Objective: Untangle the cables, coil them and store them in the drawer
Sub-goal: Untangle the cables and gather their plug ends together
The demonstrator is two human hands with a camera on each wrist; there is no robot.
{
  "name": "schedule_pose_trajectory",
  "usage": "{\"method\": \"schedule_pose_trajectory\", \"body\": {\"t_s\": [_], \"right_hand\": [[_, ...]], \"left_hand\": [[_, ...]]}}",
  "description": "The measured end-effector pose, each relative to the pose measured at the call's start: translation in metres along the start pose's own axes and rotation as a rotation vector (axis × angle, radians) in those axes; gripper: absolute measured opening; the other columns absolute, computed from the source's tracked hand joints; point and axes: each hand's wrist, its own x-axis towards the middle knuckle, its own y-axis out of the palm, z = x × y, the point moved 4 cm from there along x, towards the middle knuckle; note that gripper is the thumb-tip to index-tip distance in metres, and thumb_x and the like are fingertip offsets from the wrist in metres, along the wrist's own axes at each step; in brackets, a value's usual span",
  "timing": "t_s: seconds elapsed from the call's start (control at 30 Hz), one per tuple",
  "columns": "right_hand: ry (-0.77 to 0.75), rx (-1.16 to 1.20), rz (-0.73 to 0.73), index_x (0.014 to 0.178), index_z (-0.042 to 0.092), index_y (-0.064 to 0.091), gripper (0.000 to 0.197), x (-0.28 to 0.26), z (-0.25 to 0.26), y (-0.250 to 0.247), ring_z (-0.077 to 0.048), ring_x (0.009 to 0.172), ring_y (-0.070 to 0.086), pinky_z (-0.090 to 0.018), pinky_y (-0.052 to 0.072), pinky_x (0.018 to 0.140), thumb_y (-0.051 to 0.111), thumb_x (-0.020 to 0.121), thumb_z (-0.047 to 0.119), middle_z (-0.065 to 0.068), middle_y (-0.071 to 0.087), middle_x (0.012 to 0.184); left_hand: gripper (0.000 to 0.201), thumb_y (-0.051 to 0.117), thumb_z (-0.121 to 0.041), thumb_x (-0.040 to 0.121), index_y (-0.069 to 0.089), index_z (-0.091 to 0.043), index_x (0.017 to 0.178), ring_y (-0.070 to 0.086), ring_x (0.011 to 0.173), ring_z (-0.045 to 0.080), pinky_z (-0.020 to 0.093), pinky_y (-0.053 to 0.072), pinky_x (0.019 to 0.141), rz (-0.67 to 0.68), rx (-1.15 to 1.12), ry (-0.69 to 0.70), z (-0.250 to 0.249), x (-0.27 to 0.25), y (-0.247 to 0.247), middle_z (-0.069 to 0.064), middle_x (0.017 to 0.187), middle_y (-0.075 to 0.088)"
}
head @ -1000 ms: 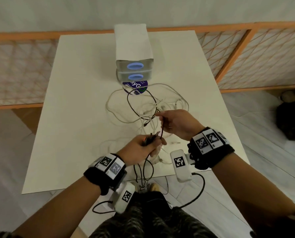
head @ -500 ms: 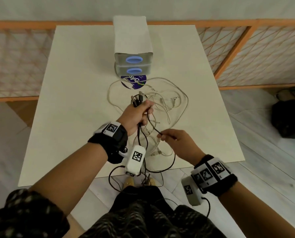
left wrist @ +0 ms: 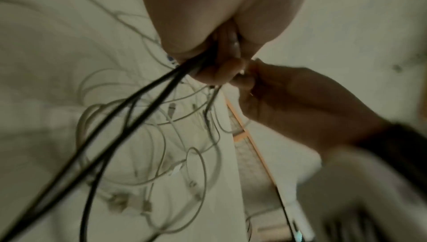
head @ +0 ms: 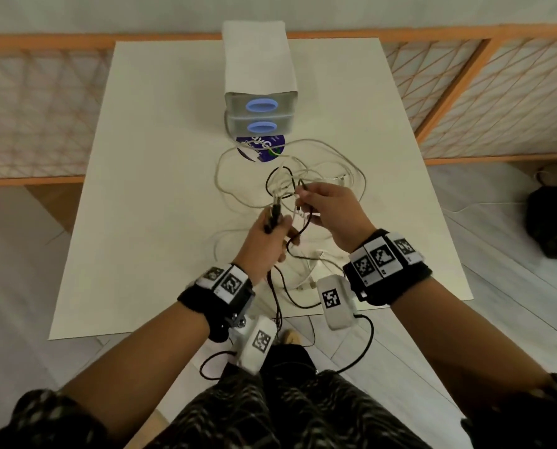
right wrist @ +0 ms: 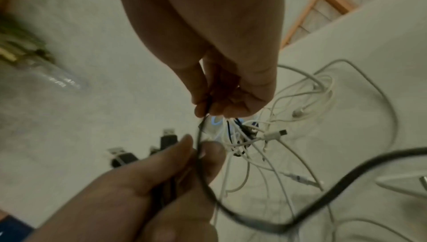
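Left hand (head: 266, 236) fisted round gathered black cable (right wrist: 254, 226) turns, USB plugs (right wrist: 167, 139) protruding; right hand (head: 330, 212) pinching next stretch, presumably feeding a coil. White cables (head: 332, 163) tangled on tabletop (head: 160, 189); drawer unit (head: 259, 116) beyond, closed.

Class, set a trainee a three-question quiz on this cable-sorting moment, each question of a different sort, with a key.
1. True or false: the left hand grips the thin black cable near its dark USB plugs.
2. Which is the state of both translucent grey drawers with blue oval handles? A open, B closed, C removed.
3. Fill in: the tangled white cables lie on the ____ tabletop, in front of the drawers.

Key: 1 true; 2 B; 3 white. The right hand pinches the same black cable.
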Motion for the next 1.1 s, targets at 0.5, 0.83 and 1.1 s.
{"method": "schedule_pose_trajectory", "body": {"t_s": [0.5, 0.83, 1.1], "right_hand": [[-0.142, -0.373, 0.0, 0.098, 0.012, 0.074, 0.015, -0.047, -0.054, -0.022, 0.012, 0.072, 0.058, -0.003, 0.04, 0.07, 0.066, 0.085, 0.01, 0.007, 0.068, 0.085], [-0.072, -0.273, 0.048, 0.099, 0.009, 0.068, 0.018, -0.034, -0.034, 0.004, -0.012, 0.062, 0.047, -0.029, 0.043, 0.068, 0.051, 0.094, 0.016, 0.004, 0.051, 0.062], [-0.222, -0.338, 0.158, 0.094, 0.009, 0.068, 0.02, -0.065, -0.041, -0.007, 0.002, 0.065, 0.055, -0.007, 0.044, 0.069, 0.049, 0.093, 0.002, 0.005, 0.061, 0.074]], "left_hand": [[0.026, 0.043, -0.027, 0.1, 0.059, -0.008, 0.095, 0.025, 0.032, 0.003, 0.013, 0.026, 0.033, 0.077, -0.409, -0.252, -0.001, 0.039, -0.001, 0.001, 0.09, 0.073], [0.011, 0.063, -0.028, 0.089, 0.07, -0.021, 0.088, 0.03, 0.041, 0.004, 0.013, 0.027, 0.038, 0.016, -0.319, -0.218, 0.014, 0.033, 0.0, -0.004, 0.109, 0.07], [0.015, 0.059, -0.025, 0.093, 0.059, -0.011, 0.087, 0.023, 0.031, 0.005, 0.015, 0.024, 0.034, -0.143, -0.425, -0.219, 0.011, 0.052, -0.014, -0.002, 0.085, 0.075]]}}
